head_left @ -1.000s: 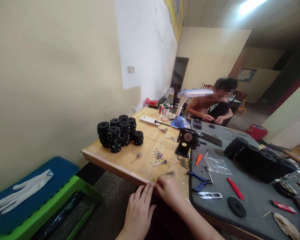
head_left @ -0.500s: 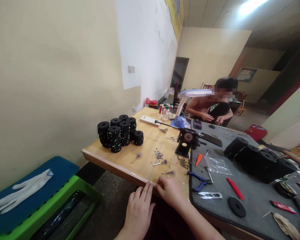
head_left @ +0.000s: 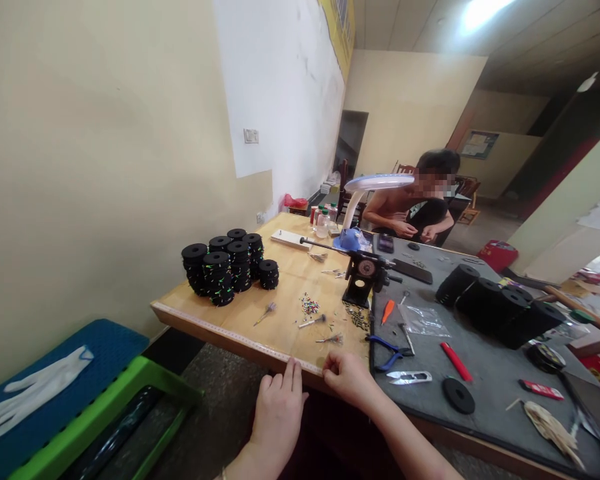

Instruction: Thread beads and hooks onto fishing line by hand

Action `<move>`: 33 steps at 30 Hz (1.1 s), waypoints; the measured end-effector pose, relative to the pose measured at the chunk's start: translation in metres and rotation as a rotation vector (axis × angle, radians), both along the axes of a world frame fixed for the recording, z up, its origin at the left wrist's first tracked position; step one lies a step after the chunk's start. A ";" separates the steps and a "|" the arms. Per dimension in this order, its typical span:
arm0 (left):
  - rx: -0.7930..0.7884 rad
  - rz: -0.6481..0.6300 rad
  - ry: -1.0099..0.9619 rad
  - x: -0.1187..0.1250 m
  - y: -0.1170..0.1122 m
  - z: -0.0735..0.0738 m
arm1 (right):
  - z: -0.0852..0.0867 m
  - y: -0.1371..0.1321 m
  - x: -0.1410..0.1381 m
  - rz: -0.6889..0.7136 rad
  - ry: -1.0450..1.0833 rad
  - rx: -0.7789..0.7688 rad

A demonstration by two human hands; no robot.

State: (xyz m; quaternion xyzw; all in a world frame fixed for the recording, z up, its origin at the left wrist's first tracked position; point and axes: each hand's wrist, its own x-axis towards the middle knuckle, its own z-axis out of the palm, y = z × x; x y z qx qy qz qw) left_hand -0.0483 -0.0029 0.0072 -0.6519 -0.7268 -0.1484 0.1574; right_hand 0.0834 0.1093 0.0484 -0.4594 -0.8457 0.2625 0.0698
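My left hand (head_left: 279, 413) lies at the near edge of the wooden table (head_left: 285, 300), fingers stretched out together with their tips on the ruler strip (head_left: 230, 331) along that edge. My right hand (head_left: 347, 377) is just to its right, fingers curled in a pinch at the table edge; what they hold is too small to make out. A small bundle of thin metal pieces (head_left: 331, 339) lies just beyond my right hand. Coloured beads (head_left: 309, 307) are scattered farther in.
Stacked black spools (head_left: 225, 265) stand at the table's left. A black winding device (head_left: 361, 277), blue pliers (head_left: 387, 347), snips (head_left: 410, 377), a red tool (head_left: 455, 361) and black rolls (head_left: 500, 303) sit on the grey mat. Another person (head_left: 415, 210) works at the far end. A white glove (head_left: 35, 393) lies on a stool.
The view has shifted slightly. My right hand has moved a little to the right along the table edge, away from my left hand. The left hand stays in place.
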 end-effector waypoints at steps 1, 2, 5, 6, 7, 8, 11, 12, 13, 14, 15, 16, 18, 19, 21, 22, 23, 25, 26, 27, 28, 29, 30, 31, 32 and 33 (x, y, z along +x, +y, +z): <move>-0.004 -0.003 0.013 0.001 0.000 0.001 | 0.000 0.000 0.005 -0.004 0.006 0.006; -0.006 -0.004 0.022 0.001 0.000 0.002 | 0.000 -0.001 0.010 -0.009 0.014 0.015; -0.008 -0.008 0.018 0.002 0.000 0.004 | -0.001 -0.004 0.023 -0.024 0.052 0.053; -0.007 -0.012 0.010 0.002 0.000 0.003 | -0.001 -0.006 0.026 -0.026 0.066 0.066; -0.004 -0.018 0.002 0.001 0.001 0.003 | -0.001 -0.008 0.029 -0.026 0.077 0.076; 0.000 -0.026 -0.005 0.001 0.001 0.002 | -0.001 -0.010 0.030 -0.026 0.085 0.084; 0.006 -0.043 -0.009 0.000 0.001 0.001 | -0.003 -0.015 0.032 -0.036 0.095 0.112; 0.003 -0.044 -0.001 0.000 0.001 0.001 | -0.004 -0.017 0.033 -0.041 0.098 0.130; -0.003 -0.043 0.008 0.000 0.001 0.001 | -0.005 -0.018 0.033 -0.043 0.102 0.150; -0.010 -0.041 0.017 0.000 0.001 0.002 | -0.006 -0.019 0.034 -0.042 0.104 0.169; -0.018 -0.038 0.025 0.000 0.001 0.002 | -0.007 -0.019 0.034 -0.039 0.105 0.185; -0.024 -0.035 0.029 0.000 0.001 0.003 | -0.008 -0.020 0.035 -0.037 0.103 0.195; -0.034 -0.032 0.030 0.001 0.000 0.004 | -0.009 -0.021 0.036 -0.037 0.094 0.198; -0.039 -0.032 0.031 0.002 0.000 0.004 | -0.009 -0.021 0.036 -0.042 0.090 0.195; -0.047 -0.033 0.031 0.003 -0.001 0.004 | -0.009 -0.022 0.037 -0.047 0.085 0.189; -0.051 -0.033 0.029 0.003 -0.001 0.004 | -0.009 -0.022 0.037 -0.046 0.084 0.187; -0.053 -0.033 0.022 0.002 -0.001 0.005 | -0.009 -0.022 0.037 -0.043 0.085 0.187; -0.051 -0.040 -0.012 -0.002 0.000 0.007 | -0.010 -0.021 0.038 -0.036 0.096 0.191; -0.046 -0.049 -0.042 -0.006 0.000 0.009 | -0.011 -0.021 0.038 -0.034 0.107 0.194; -0.037 -0.062 -0.080 -0.010 0.001 0.011 | -0.012 -0.021 0.039 -0.033 0.124 0.197; -0.018 -0.082 -0.126 -0.013 0.001 0.014 | -0.013 -0.022 0.039 -0.032 0.144 0.200; 0.013 -0.108 -0.180 -0.017 0.001 0.018 | -0.014 -0.022 0.040 -0.030 0.166 0.200; 0.052 -0.145 -0.242 -0.019 0.001 0.022 | -0.014 -0.024 0.041 -0.029 0.189 0.198; 0.091 -0.189 -0.315 -0.019 0.001 0.027 | -0.014 -0.026 0.041 -0.026 0.215 0.192; 0.115 -0.241 -0.401 -0.017 0.000 0.032 | -0.013 -0.028 0.042 -0.025 0.245 0.182; 0.115 -0.297 -0.497 -0.014 0.000 0.036 | -0.011 -0.031 0.043 -0.025 0.281 0.169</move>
